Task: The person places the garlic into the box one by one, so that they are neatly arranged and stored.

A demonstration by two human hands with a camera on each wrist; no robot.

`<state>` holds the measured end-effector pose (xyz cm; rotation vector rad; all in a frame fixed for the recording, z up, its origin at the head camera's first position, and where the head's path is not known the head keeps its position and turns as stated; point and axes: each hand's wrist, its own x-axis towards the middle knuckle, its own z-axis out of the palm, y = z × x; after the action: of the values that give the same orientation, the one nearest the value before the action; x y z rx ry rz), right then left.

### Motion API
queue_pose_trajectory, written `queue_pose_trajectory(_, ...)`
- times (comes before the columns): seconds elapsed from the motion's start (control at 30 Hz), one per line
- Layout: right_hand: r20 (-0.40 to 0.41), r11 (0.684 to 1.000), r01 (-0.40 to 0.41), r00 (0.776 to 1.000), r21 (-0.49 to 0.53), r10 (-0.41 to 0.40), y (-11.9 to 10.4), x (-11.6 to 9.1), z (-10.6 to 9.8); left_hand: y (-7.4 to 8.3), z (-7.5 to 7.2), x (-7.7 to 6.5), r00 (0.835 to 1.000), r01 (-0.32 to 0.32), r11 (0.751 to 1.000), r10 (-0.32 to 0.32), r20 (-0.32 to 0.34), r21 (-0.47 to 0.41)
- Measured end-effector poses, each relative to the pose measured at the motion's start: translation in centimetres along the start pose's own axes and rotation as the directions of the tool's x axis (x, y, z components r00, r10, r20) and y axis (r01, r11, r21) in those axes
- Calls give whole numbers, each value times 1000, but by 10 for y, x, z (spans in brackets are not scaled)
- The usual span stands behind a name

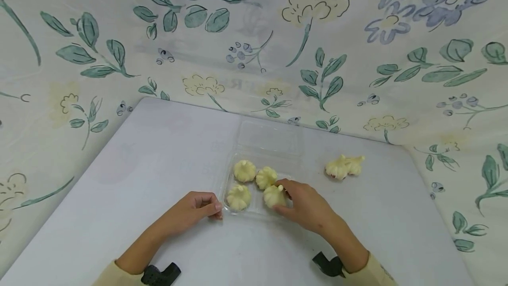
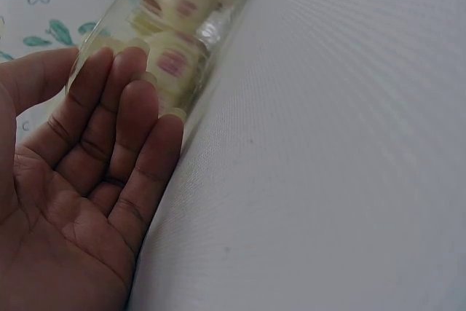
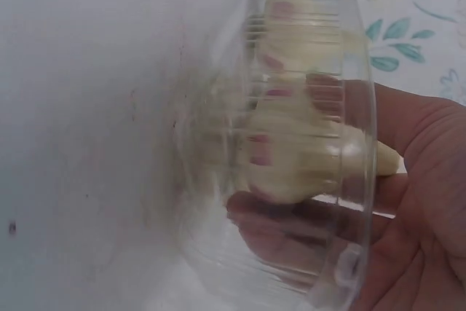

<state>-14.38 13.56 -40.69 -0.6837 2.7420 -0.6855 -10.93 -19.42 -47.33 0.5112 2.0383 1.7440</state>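
Note:
A clear plastic clamshell container (image 1: 254,208) lies with its lid (image 1: 270,138) folded back, holding several pale garlic bulbs. My right hand (image 1: 307,206) grips the garlic bulb (image 1: 274,196) at the front right of it, thumb on the near side and fingers behind. Through the clear wall, the right wrist view shows this bulb (image 3: 284,154) between the fingers. My left hand (image 1: 192,213) rests at the front left corner, fingers loosely bent. Its fingertips (image 2: 138,103) lie against the container's side in the left wrist view. Close to it is another garlic bulb (image 1: 238,197).
Two more garlic bulbs (image 1: 344,167) lie together on the white table (image 1: 166,144), right of the container. A floral cloth (image 1: 262,47) hangs behind the table and along its sides. Dark wrist devices (image 1: 160,274) sit at both cuffs.

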Motion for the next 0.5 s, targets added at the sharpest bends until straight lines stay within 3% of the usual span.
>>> queue_pose_trajectory(0.5,25,1000,20,999,13,-20,-3,11,12,0,1,0,1000,13,1000,-12,-4,9)
